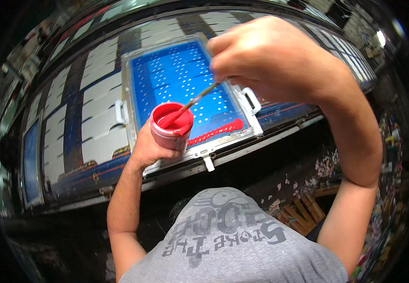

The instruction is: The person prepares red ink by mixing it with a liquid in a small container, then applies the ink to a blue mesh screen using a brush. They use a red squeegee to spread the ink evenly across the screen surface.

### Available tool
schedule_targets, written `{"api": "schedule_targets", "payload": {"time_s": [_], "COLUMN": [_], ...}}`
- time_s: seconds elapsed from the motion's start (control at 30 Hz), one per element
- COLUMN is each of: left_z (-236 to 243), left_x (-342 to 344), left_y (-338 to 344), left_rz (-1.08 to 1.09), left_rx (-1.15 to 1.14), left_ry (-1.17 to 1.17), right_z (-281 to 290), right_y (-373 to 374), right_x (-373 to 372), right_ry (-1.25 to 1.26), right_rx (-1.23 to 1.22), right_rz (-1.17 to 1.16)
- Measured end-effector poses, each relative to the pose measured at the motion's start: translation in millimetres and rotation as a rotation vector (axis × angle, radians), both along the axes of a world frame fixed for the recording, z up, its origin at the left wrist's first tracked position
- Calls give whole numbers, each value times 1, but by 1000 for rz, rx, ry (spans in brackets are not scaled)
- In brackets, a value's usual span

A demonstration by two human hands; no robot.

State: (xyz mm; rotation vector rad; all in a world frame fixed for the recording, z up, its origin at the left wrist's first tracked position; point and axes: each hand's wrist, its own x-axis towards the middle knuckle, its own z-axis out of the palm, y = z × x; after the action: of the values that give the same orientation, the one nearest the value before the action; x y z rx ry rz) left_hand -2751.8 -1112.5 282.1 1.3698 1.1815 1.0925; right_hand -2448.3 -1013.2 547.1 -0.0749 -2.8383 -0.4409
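Observation:
My left hand [144, 147] is wrapped round a tub [170, 140] of red ink, tilted over the near edge of a screen-printing frame [128, 89]. My right hand [275, 59], slightly blurred, grips a thin stick [200, 97] whose red-coated lower end sits inside the tub. Stretched across the frame is a blue screen [167, 70] with rows of small white dots. A wavy strip of red ink [221, 130] lies along its near side, to the right of the tub. White handles, a left one [119, 112] and a right one [250, 101], stick out from the frame.
The frame rests on a long dark printing table with rows of white pieces [102, 101]. A second blue screen [32, 160] stands at the far left. Below the table's near rail are wooden slats [303, 211] and scattered coloured scraps [326, 165].

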Motion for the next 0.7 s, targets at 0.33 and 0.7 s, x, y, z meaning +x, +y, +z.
{"api": "schedule_targets", "payload": {"time_s": [0.33, 0.7], "left_z": [15, 11], "left_x": [129, 387], "left_y": [30, 70], "left_rz": [-149, -309], "left_rx": [-10, 157], "left_ry": [-136, 108], "right_z": [-26, -173], "right_y": [-17, -148], "right_x": [73, 363], "right_ry": [23, 1026], "right_rx": [388, 297], "right_rz": [-252, -597]}}
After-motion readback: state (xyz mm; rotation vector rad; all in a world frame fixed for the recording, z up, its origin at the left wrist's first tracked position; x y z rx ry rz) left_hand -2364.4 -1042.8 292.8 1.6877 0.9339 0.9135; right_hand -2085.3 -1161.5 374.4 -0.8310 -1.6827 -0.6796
